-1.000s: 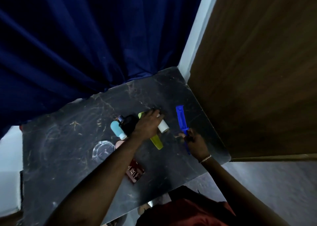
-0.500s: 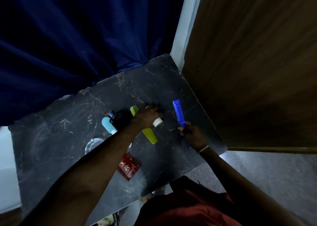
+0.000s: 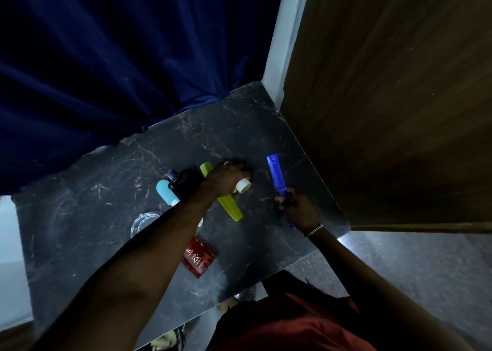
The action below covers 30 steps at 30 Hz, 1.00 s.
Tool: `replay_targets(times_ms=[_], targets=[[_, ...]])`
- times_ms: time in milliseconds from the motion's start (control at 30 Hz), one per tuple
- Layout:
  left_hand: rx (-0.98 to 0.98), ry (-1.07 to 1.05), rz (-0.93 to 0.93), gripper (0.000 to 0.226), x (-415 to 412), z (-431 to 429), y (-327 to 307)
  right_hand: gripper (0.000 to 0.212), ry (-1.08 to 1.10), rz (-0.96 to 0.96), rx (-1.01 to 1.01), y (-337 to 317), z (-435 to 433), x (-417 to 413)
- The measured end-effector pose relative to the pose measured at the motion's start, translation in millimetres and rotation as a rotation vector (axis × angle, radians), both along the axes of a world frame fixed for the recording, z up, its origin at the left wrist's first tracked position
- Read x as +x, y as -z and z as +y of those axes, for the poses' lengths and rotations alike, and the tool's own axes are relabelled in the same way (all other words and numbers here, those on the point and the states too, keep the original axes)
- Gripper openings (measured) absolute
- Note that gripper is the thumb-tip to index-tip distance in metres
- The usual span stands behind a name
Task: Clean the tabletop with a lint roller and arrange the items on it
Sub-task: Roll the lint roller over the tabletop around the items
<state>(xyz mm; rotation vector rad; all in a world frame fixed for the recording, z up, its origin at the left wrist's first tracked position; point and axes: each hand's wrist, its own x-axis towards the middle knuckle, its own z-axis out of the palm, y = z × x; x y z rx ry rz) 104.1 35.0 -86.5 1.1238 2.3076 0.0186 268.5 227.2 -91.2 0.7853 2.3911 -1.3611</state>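
On the black marble tabletop (image 3: pixel 80 244), my left hand (image 3: pixel 223 180) is shut on a small white-ended cylinder (image 3: pixel 243 185) and hides most of it. This hand rests across a yellow-green comb-like case (image 3: pixel 230 208) lying flat. To the right, my right hand (image 3: pixel 300 209) grips the near end of a long blue plastic tool (image 3: pixel 275 173), which lies on the table pointing away from me. I cannot tell which item is the lint roller.
A light blue bottle (image 3: pixel 166 192) and a black bottle (image 3: pixel 186 181) lie left of my left hand. A clear glass dish (image 3: pixel 143 221) and a red packet (image 3: pixel 198 257) sit nearer me. A blue curtain (image 3: pixel 106 57) hangs behind; a wooden panel (image 3: pixel 399 111) borders the right edge.
The view has shifted a little. Both hands keep their grips in nearly the same places; the white-ended cylinder has turned slightly in my left hand.
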Motion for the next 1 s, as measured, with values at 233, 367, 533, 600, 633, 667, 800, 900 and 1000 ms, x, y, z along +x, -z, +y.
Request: replay_targets(times_ms=[233, 367, 533, 600, 633, 667, 800, 900, 1000], targets=[[0.231, -0.248, -0.178, 0.063, -3.4, -10.9, -16.3, 0.008, 0.016, 0.041, -0.031, -1.8, -2.7, 2.0], [0.478, -0.423, -0.232, 0.055, 7.6, -19.4, -23.0, 0.016, 0.000, 0.075, -0.154, -12.4, -6.2, 1.3], [0.760, -0.647, -0.264, 0.056, 24.9, -33.6, -40.7, 0.009, -0.061, 0.234, -0.134, -37.6, -9.4, 9.5], [0.805, -0.692, -0.228, 0.063, 33.2, -44.5, -50.6, 0.010, -0.072, 0.268, -0.156, -50.7, -12.5, 15.0], [0.806, -0.714, -0.209, 0.067, 37.7, -50.6, -55.8, 0.010, -0.093, 0.288, -0.149, -57.9, -15.2, 17.7], [0.794, -0.735, -0.189, 0.070, 42.3, -56.7, -61.1, 0.010, -0.128, 0.312, -0.120, -65.2, -18.7, 20.6], [0.754, -0.752, -0.096, 0.064, 61.2, -80.2, -81.1, 0.010, -0.307, 0.375, 0.060, -87.7, -32.4, 30.9], [0.767, -0.727, -0.046, 0.054, 77.8, -100.8, -94.1, 0.017, -0.382, 0.367, 0.127, -97.1, -42.7, 36.2], [0.725, -0.700, 0.054, 0.054, 92.2, -120.9, -101.4, 0.022, -0.460, 0.388, 0.197, -106.5, -51.4, 37.3]])
